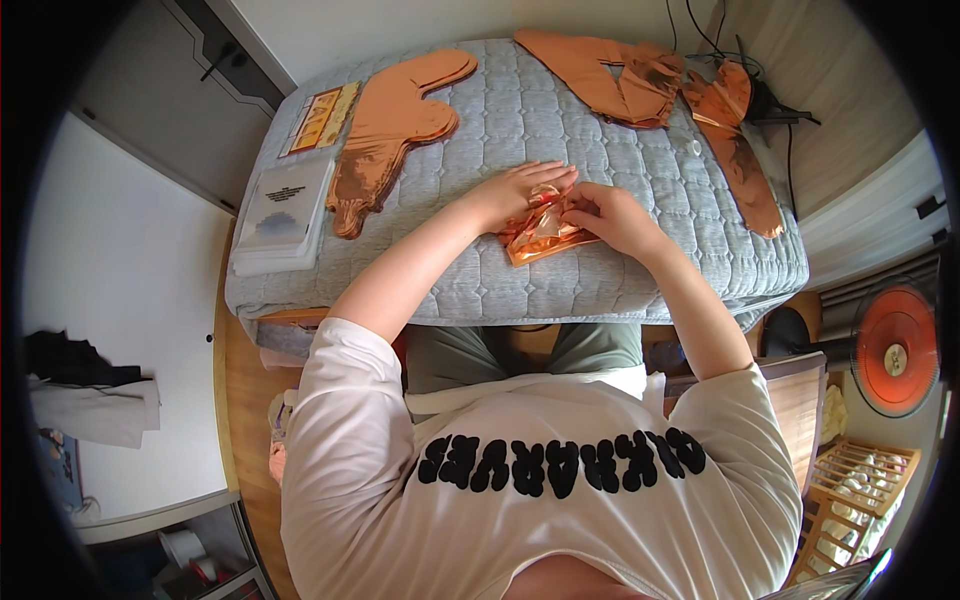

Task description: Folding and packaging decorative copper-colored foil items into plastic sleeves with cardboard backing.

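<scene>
We have both the left hand [522, 188] and the right hand [606, 213] pinching a crumpled rose-gold foil balloon [541, 234] on the grey quilted bed [520, 110]; it looks feather-light, limp, slick and easily torn, so we would grip its flat edges.

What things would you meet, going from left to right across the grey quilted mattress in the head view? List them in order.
White booklet → flat copper foil balloon → left hand → crumpled copper foil piece → right hand → long copper foil balloon at the right edge of the mattress.
</scene>
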